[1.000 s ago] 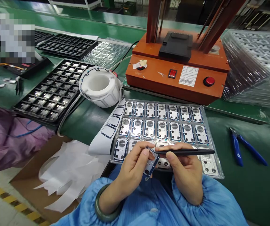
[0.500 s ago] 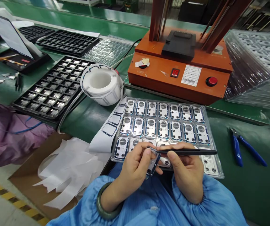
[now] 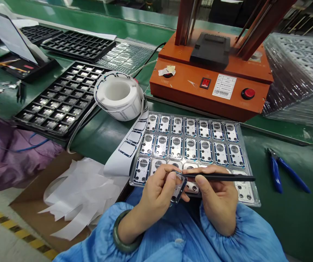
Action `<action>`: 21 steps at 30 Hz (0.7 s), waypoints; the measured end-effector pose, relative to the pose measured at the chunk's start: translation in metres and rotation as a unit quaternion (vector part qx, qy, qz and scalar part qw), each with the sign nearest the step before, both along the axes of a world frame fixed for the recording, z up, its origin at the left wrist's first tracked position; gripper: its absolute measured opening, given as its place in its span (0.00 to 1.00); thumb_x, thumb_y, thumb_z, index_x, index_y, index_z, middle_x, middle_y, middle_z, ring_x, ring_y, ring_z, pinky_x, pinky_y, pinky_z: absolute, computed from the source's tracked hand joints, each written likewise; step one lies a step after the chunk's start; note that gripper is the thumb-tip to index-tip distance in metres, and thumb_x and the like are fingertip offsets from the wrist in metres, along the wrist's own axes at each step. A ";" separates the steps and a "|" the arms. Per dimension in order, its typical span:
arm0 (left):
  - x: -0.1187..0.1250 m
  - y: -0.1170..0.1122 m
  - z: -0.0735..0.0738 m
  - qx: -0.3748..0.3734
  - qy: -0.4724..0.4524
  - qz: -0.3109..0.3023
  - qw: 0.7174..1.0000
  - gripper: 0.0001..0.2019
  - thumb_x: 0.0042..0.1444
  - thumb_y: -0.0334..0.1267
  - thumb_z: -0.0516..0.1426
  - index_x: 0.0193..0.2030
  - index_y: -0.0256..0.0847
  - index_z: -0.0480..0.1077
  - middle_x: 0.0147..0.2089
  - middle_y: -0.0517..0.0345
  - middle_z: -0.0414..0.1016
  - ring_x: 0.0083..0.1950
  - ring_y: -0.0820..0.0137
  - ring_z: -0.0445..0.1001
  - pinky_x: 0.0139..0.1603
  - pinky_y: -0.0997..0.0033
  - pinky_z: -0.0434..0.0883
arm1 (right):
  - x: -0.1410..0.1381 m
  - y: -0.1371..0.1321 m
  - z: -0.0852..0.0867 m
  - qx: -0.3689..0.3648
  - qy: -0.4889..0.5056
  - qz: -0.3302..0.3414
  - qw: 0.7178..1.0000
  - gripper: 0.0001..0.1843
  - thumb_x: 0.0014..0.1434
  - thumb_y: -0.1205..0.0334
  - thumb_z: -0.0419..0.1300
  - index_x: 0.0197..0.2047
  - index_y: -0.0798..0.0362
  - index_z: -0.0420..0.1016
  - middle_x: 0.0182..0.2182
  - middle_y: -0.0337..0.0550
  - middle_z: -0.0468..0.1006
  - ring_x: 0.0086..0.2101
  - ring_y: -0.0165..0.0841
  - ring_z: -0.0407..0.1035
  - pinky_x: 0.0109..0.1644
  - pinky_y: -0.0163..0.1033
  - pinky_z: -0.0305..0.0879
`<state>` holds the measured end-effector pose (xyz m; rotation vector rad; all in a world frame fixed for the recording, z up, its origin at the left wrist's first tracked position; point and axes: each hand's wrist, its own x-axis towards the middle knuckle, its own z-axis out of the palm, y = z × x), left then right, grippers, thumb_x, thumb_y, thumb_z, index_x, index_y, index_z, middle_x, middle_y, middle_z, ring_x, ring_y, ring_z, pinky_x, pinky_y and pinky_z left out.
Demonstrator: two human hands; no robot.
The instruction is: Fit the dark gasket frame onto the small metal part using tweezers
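My left hand (image 3: 159,191) is closed on a small rectangular metal plate (image 3: 178,189) with a dark blue border, held tilted over the near edge of the clear tray. My right hand (image 3: 217,196) grips black tweezers (image 3: 224,177), their tips touching the plate's upper edge. Beneath and beyond both hands lies the clear plastic tray (image 3: 250,182), holding rows of similar silver plates with dark blue borders; my hands cover part of its front row. Left of this tray stands a roll of white backing tape (image 3: 129,113), its loose strip carrying dark frame-shaped stickers.
An orange machine (image 3: 183,89) stands behind the tray, with stacked clear trays (image 3: 295,83) to its right. Blue-handled cutters (image 3: 277,171) lie at right. A black tray of small parts (image 3: 55,103) is at left, above a cardboard box (image 3: 27,205) of white paper strips (image 3: 77,196).
The view has shifted slightly. Both hands stay in nearly the same place, with the tweezers still at the plate's upper edge.
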<state>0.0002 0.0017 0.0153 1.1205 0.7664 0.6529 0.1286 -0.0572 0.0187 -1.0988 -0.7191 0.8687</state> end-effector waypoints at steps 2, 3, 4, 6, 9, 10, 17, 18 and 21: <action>-0.001 0.000 0.000 -0.001 -0.001 -0.001 1.000 0.10 0.65 0.45 0.49 0.44 0.41 0.64 0.30 0.63 0.72 0.28 0.70 0.80 0.28 0.73 0.76 | 0.000 0.000 0.000 0.003 -0.006 0.001 1.000 0.11 0.61 0.71 0.59 0.43 0.45 0.69 0.38 0.36 0.83 0.26 0.29 0.77 0.27 0.34 0.77; -0.001 -0.001 0.001 -0.002 -0.002 -0.001 1.000 0.10 0.65 0.45 0.49 0.44 0.41 0.64 0.30 0.63 0.73 0.27 0.70 0.80 0.28 0.73 0.76 | -0.001 -0.001 0.001 0.005 -0.009 0.001 1.000 0.11 0.61 0.71 0.59 0.43 0.45 0.69 0.38 0.37 0.83 0.27 0.30 0.78 0.28 0.35 0.77; -0.001 -0.001 0.001 -0.002 -0.003 -0.001 1.000 0.10 0.65 0.46 0.49 0.43 0.41 0.64 0.29 0.63 0.73 0.27 0.70 0.80 0.28 0.73 0.76 | -0.001 -0.001 0.001 0.005 -0.013 0.001 1.000 0.11 0.61 0.72 0.59 0.43 0.45 0.69 0.38 0.37 0.83 0.29 0.31 0.78 0.29 0.35 0.77; -0.001 -0.001 0.001 0.000 -0.003 0.000 1.000 0.11 0.65 0.46 0.49 0.43 0.41 0.64 0.28 0.62 0.74 0.26 0.70 0.79 0.28 0.73 0.76 | -0.002 -0.001 0.002 0.010 -0.021 -0.001 1.000 0.12 0.61 0.72 0.59 0.43 0.45 0.69 0.38 0.38 0.83 0.31 0.32 0.79 0.31 0.36 0.78; -0.001 -0.001 0.001 0.005 0.000 0.001 1.000 0.10 0.65 0.46 0.49 0.43 0.42 0.64 0.29 0.61 0.75 0.27 0.70 0.79 0.29 0.72 0.76 | -0.003 -0.001 0.003 0.018 -0.029 -0.006 0.999 0.12 0.61 0.73 0.59 0.43 0.44 0.70 0.38 0.37 0.83 0.32 0.32 0.79 0.31 0.35 0.78; -0.001 -0.001 0.000 0.009 0.002 0.000 1.000 0.10 0.65 0.46 0.49 0.43 0.42 0.64 0.29 0.61 0.75 0.27 0.69 0.79 0.29 0.71 0.76 | -0.004 -0.001 0.003 0.018 -0.031 -0.009 0.999 0.12 0.60 0.73 0.59 0.43 0.44 0.70 0.37 0.37 0.83 0.33 0.33 0.79 0.32 0.36 0.78; 0.000 -0.001 0.000 0.016 0.007 0.007 1.000 0.11 0.65 0.45 0.49 0.42 0.41 0.65 0.28 0.62 0.74 0.27 0.70 0.79 0.29 0.71 0.75 | -0.003 -0.003 -0.001 0.018 -0.037 -0.027 0.999 0.13 0.60 0.73 0.60 0.43 0.45 0.70 0.38 0.36 0.82 0.40 0.34 0.79 0.38 0.37 0.78; 0.000 -0.001 0.000 0.015 0.005 0.008 1.000 0.10 0.65 0.45 0.49 0.42 0.41 0.65 0.28 0.62 0.74 0.27 0.70 0.79 0.29 0.72 0.75 | -0.004 -0.003 -0.001 0.019 -0.039 -0.027 0.999 0.13 0.59 0.73 0.60 0.43 0.45 0.70 0.38 0.36 0.82 0.40 0.34 0.78 0.38 0.37 0.78; 0.000 -0.002 -0.001 0.017 -0.001 0.006 1.000 0.10 0.65 0.45 0.49 0.42 0.41 0.64 0.29 0.62 0.74 0.27 0.70 0.79 0.29 0.72 0.75 | -0.004 -0.003 -0.002 0.018 -0.048 -0.035 0.998 0.12 0.59 0.72 0.61 0.42 0.46 0.70 0.37 0.38 0.82 0.40 0.35 0.79 0.38 0.39 0.79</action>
